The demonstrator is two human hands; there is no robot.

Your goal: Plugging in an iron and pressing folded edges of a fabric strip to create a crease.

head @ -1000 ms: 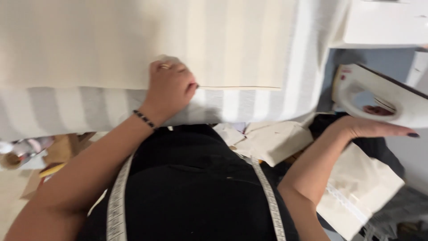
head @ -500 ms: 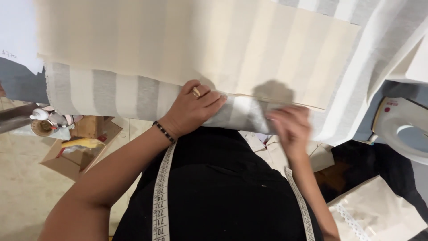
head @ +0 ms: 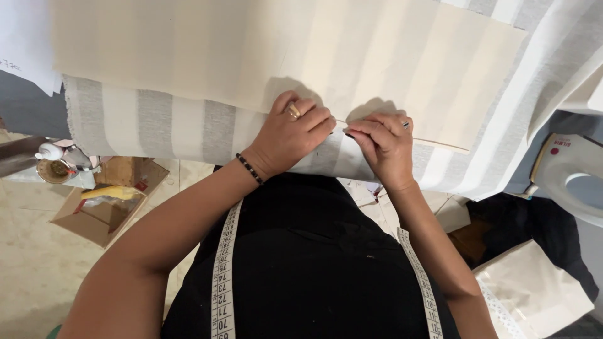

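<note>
**Two hands at the edge of a cream fabric panel**

The left hand (head: 295, 135) lies palm down on the lower edge of the cream fabric panel (head: 264, 50). Its fingers are bent and close together, pressing on the cloth; a ring sits on one finger and a dark bead bracelet (head: 250, 168) goes around the wrist. The right hand (head: 383, 141) is just beside it, fingers curled in with the tips meeting on the same edge — it seems to pinch the fold there, but how much cloth is between the fingers I cannot tell. The two hands are near each other and do not touch.

The cream panel covers most of the upper part of the view. It lies on top of a grey and white striped fabric (head: 157, 129), which shows below the panel's edge and hangs down over the front of the work surface, toward the person's body.

A measuring tape (head: 225, 276) hangs around the person's neck, and both of its ends run down over the black clothing.

To the right, near the striped cloth, stands a white iron (head: 565, 172) — only part of it is in view. Under it lies a pale piece of fabric with a lace edge (head: 534, 295). On the left, on the floor, there is an open cardboard box (head: 100, 210) with small things beside it.
</note>
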